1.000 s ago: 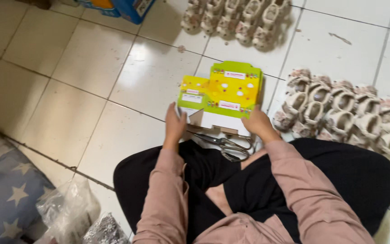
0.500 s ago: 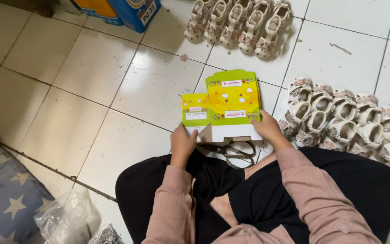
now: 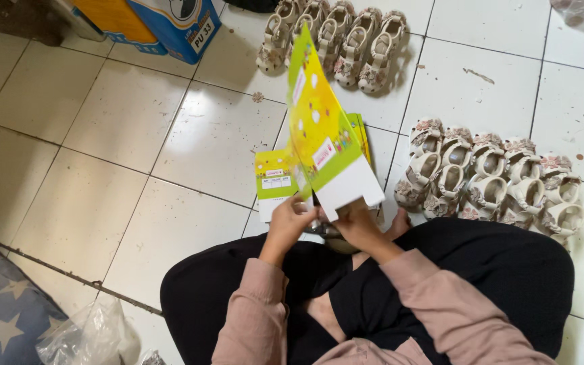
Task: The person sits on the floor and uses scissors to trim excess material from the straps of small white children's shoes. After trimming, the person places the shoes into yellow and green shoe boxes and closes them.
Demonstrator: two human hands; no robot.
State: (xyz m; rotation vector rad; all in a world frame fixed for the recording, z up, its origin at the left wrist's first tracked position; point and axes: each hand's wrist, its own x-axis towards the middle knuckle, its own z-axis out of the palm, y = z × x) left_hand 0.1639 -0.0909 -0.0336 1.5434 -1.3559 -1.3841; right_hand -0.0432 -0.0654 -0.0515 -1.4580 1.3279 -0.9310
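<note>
Both gripping a yellow-green flat carton (image 3: 322, 128): left hand (image 3: 290, 220) and right hand (image 3: 356, 223) close together, sandals (image 3: 495, 179) just right.

Pale glossy floor tiles (image 3: 130, 128) with dark grout are reflecting soft light beyond the fingers. Rows of small cream sandals (image 3: 495, 176) are lying right of the fingers, more sandals (image 3: 336, 37) sitting farther out. A blue and yellow carton (image 3: 163, 23) is standing far left; a star-patterned grey cloth (image 3: 1, 318) and clear plastic bag (image 3: 89, 334) are resting nearer, left.
</note>
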